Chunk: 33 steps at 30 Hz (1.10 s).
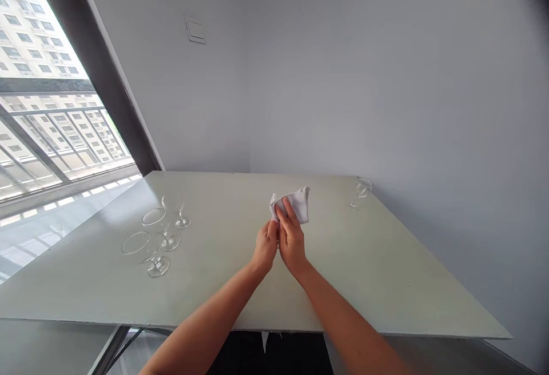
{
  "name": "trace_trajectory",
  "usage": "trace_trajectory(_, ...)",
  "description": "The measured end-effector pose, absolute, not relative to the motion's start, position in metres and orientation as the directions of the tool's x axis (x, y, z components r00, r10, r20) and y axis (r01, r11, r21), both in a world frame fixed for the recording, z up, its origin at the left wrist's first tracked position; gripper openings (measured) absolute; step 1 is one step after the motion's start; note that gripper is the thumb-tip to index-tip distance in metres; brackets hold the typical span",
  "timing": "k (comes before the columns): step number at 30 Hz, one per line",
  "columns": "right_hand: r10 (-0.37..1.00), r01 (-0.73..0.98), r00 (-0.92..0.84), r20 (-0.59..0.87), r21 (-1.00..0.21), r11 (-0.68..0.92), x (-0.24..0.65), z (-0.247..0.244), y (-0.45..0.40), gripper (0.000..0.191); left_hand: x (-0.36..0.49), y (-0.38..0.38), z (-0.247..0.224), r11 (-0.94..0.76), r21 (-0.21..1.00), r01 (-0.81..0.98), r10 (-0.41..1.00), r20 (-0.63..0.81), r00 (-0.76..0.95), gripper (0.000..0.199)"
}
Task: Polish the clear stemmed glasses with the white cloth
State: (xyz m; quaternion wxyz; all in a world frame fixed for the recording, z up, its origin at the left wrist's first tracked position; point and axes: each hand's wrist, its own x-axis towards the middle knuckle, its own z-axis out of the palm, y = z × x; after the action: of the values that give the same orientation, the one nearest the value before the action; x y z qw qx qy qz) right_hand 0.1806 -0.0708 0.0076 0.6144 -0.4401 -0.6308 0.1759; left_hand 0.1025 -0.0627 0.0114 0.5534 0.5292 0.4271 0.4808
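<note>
Head view: the left hand [265, 246] and right hand [291, 239] are clamped together on a crumpled white cloth [297, 203], with three clear stemmed glasses [170, 242] left of it on the pale green tabletop [343, 289] and a fourth clear glass [361, 192] right of it near the far edge, where a wide swing of the cloth could tip that glass.

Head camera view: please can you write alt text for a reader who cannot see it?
The left hand and right hand hold a white cloth above a pale table. Three clear stemmed glasses are at the left, a fourth glass near the far right corner.
</note>
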Motion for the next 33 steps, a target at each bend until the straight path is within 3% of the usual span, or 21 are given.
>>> trace_trajectory(4,0.768,0.318,-0.028,0.640,-0.723,0.614,0.186,0.003,-0.067,0.038,0.096,-0.054,0.015,0.162,0.954,-0.251,0.981,-0.127,0.149,0.054)
trace_trajectory(7,0.783,0.272,-0.030,0.621,-0.749,0.604,0.184,-0.004,-0.066,0.033,0.092,-0.047,0.017,0.121,0.932,-0.342,0.987,-0.075,0.145,0.059)
trace_trajectory(12,0.863,0.150,0.115,0.492,-0.867,0.475,0.182,-0.006,-0.067,0.019,0.093,-0.042,0.013,0.082,0.937,-0.340,0.990,-0.037,0.137,0.055)
trace_trajectory(15,0.920,0.093,0.079,0.383,-0.922,0.376,0.188,-0.003,-0.064,0.013,0.095,-0.041,0.007,0.090,0.937,-0.337,0.987,-0.039,0.157,0.052)
trace_trajectory(19,0.978,-0.029,0.009,0.208,-0.978,0.208,0.199,-0.003,-0.059,0.009,0.091,-0.036,0.004,0.205,0.930,-0.304,0.946,-0.110,0.304,0.036)
trace_trajectory(25,0.972,-0.320,-0.028,0.235,-0.923,0.214,0.208,-0.003,-0.053,0.011,0.083,-0.024,0.010,0.504,0.761,-0.408,0.832,-0.301,0.466,0.026)
trace_trajectory(29,0.977,-0.406,-0.019,0.215,-0.894,0.189,0.210,-0.003,-0.050,0.011,0.086,-0.023,0.012,0.547,0.667,-0.506,0.803,-0.249,0.541,0.023)
trace_trajectory(33,0.978,-0.493,0.136,0.158,-0.845,0.205,0.206,-0.005,-0.049,0.011,0.095,-0.025,0.008,0.510,0.624,-0.593,0.840,-0.211,0.500,0.022)
